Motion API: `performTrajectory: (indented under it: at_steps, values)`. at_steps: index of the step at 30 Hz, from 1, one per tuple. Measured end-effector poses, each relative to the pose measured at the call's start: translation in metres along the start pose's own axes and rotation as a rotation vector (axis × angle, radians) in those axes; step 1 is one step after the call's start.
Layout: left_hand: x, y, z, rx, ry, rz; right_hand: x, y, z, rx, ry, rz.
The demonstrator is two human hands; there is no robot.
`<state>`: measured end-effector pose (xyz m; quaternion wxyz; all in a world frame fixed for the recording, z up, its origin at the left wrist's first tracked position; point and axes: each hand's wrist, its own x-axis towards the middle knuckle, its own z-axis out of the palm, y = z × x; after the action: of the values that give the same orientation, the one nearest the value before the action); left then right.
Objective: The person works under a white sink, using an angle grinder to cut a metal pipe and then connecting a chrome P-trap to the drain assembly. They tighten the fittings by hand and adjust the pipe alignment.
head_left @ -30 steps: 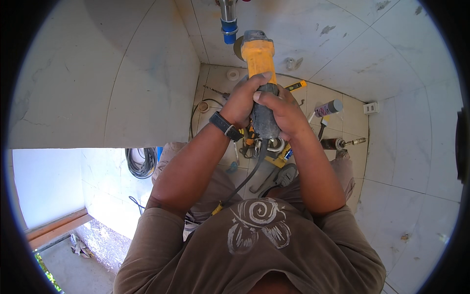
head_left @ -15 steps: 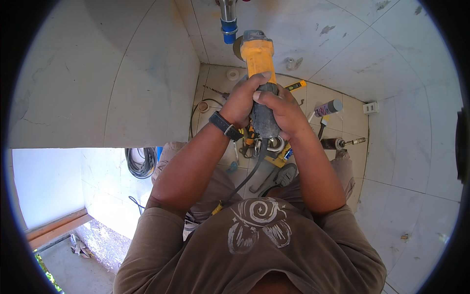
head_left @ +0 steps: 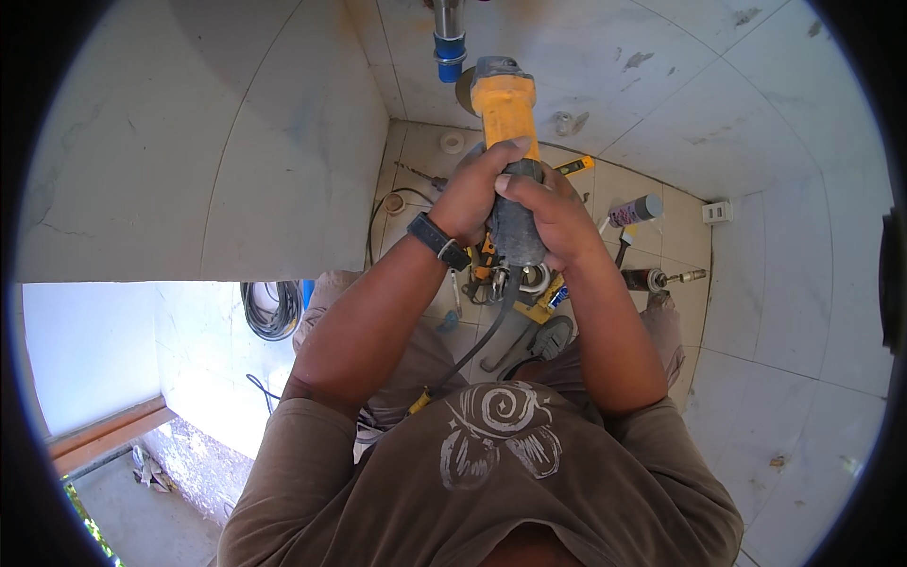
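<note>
A yellow and black angle grinder [head_left: 508,111] is held out in front of me in both hands. My left hand [head_left: 472,192] wraps its body from the left, and my right hand [head_left: 557,210] closes round the dark rear handle. The grinder's disc [head_left: 465,92] shows edge-on at the left of its head. Close to the disc, just above and left, hangs a pipe with a blue end [head_left: 450,59]; I cannot tell whether they touch. A black power cord [head_left: 493,326] runs from the handle back toward my body.
Below my hands, tools lie on the tiled floor, including a long drill bit [head_left: 413,170], a spirit level [head_left: 574,165], a spray can [head_left: 636,210] and a brush [head_left: 624,248]. A white socket box [head_left: 717,212] sits by the right wall. Coiled cable [head_left: 272,312] is at the left.
The view has shifted slightly, so the pipe and grinder appear a little further right. Both hands keep the same hold on the grinder.
</note>
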<state>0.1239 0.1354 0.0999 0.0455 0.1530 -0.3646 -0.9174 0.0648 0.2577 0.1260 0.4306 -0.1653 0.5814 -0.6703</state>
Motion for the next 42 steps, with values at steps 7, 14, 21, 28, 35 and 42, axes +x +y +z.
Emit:
performTrajectory:
  at_steps: [7,14,21,28,35,42]
  values:
    - [0.0017,-0.0002,0.0000,-0.007,0.003,0.014,0.0005,-0.0029,-0.0001,-0.031,-0.006,0.014]
    - [0.0032,0.0018,-0.0054,-0.017,-0.048,-0.007,0.0021,-0.0030,0.0021,-0.023,0.017,0.013]
    - [0.0036,0.0030,-0.0060,0.001,-0.015,-0.019,0.0036,-0.0035,0.0015,-0.015,0.002,0.029]
    - [0.0041,0.0037,-0.0057,-0.003,-0.026,-0.006,0.0052,-0.0041,0.0022,-0.001,-0.006,0.036]
    - [0.0029,0.0059,-0.0063,-0.003,-0.031,0.004,0.0038,-0.0054,0.0057,-0.005,0.007,0.023]
    - [-0.0004,0.0087,-0.0051,-0.013,-0.027,-0.014,0.0041,-0.0061,0.0070,0.000,0.001,0.028]
